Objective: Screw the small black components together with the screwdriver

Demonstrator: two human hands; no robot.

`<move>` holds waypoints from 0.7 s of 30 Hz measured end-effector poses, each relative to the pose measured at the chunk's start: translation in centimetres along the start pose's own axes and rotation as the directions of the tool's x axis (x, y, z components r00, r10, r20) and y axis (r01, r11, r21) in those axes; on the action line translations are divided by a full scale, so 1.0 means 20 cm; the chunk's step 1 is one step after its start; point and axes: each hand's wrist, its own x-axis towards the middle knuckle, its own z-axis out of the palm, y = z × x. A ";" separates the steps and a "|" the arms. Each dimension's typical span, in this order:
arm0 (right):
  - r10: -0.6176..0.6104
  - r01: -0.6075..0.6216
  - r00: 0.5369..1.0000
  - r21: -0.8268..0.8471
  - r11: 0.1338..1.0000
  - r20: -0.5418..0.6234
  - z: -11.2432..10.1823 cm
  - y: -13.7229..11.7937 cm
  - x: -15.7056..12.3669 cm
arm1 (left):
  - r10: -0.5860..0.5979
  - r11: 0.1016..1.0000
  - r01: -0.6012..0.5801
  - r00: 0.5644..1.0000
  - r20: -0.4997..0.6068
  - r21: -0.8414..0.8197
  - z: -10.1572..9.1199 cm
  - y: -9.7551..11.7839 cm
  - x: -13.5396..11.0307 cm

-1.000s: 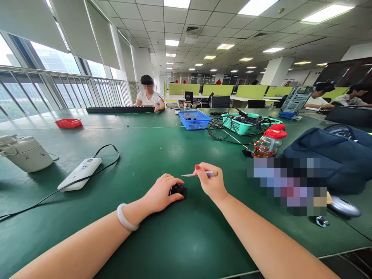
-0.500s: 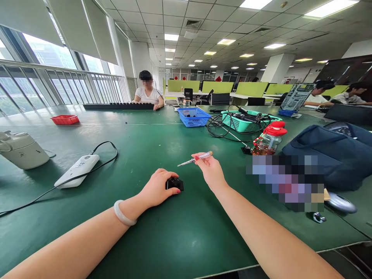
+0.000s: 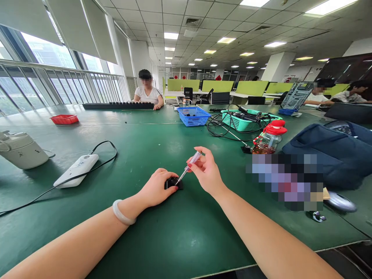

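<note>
On the green tabletop [image 3: 186,228], my left hand [image 3: 156,187] grips a small black part [image 3: 171,182] between thumb and fingers, holding it against the surface. Its kind does not show, since the hand covers much of it. My right hand [image 3: 207,170] is closed on the clear handle of a slim screwdriver [image 3: 186,170]. The driver slants down to the left, and its tip meets the top of the black part, close to my left thumb. Whether the tip sits in a screw is too small to tell.
A white power bank [image 3: 77,170] with a black cord lies left, near a white jug [image 3: 23,151]. Farther back are a red tray [image 3: 64,119], a blue basket [image 3: 193,117] and a green basket [image 3: 244,123] of cables. A red-lidded bottle [image 3: 270,137] and dark bag [image 3: 334,155] stand right. A person sits opposite.
My right hand has tipped the screwdriver steeper and brought its point down and left onto the black part. My left hand keeps its hold almost unmoved.
</note>
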 end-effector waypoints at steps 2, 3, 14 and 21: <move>-0.024 0.022 0.999 -0.048 0.999 -0.028 0.00 0.00 0.00 | -0.004 1.000 0.004 1.000 0.003 -0.003 0.00 0.00 0.00; -0.035 0.032 0.998 -0.069 0.997 -0.044 -0.01 0.01 0.00 | -0.006 1.000 0.006 1.000 0.004 -0.003 0.00 0.00 0.00; -0.135 0.128 0.991 -0.192 0.973 -0.023 -0.02 0.02 0.00 | -0.006 1.000 0.006 1.000 0.014 -0.008 0.00 0.00 0.00; -0.224 0.228 0.974 -0.270 0.936 0.048 -0.02 0.02 0.00 | -0.002 1.000 0.002 1.000 0.010 -0.013 0.00 -0.01 0.00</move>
